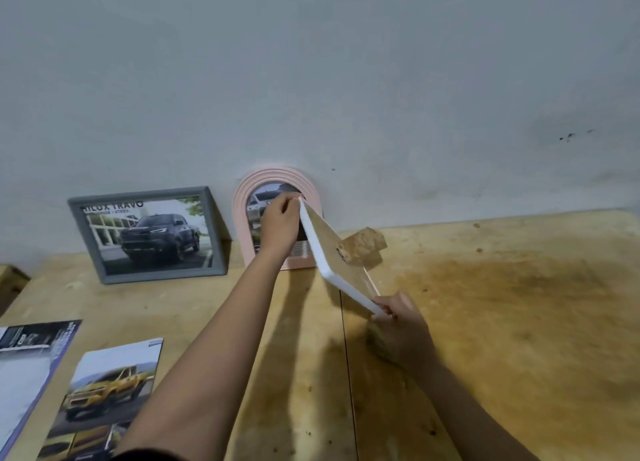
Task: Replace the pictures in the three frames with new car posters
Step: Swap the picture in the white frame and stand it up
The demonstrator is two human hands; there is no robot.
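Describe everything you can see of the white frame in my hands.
The white frame is rectangular with rounded corners, seen from behind: a thin white rim around a brown fibreboard-looking backing, whose hinged easel stand sticks out. It is tilted over the wooden table, the left hand pinching its far corner and the right hand gripping its near corner.

A plain grey-white wall point(311, 62) is seen behind, marked by dark specks point(568, 136) at the right. The wooden desk point(519, 322) is butted against it, stained darker at right, split by a seam point(348, 356).
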